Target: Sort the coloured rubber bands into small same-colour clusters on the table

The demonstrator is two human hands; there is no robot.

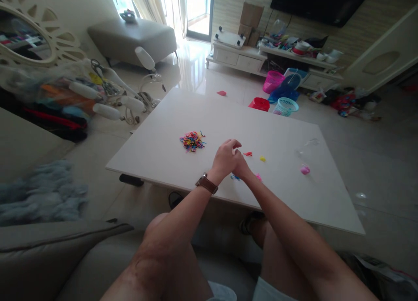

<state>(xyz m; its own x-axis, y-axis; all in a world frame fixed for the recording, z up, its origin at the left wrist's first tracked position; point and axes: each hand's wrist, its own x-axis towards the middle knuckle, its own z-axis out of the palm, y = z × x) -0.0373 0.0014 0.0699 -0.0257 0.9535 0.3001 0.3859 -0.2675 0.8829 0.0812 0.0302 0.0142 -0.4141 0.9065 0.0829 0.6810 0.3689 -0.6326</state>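
My left hand, with a brown-strapped watch at its wrist, meets my right hand above the white table. The fingers of both are curled together; whatever lies between them is hidden. Left of the hands is a heap of small multicoloured bands or strands. Small separate clusters surround my right hand: a red one, a yellow one, a blue one just below it, and a pink one partly behind my forearm.
A pink rounded object and something transparent are on the table's right side. Beyond the far edge stand a red stool or tub and a light-blue basket. A lamp with white shades is close to the left edge.
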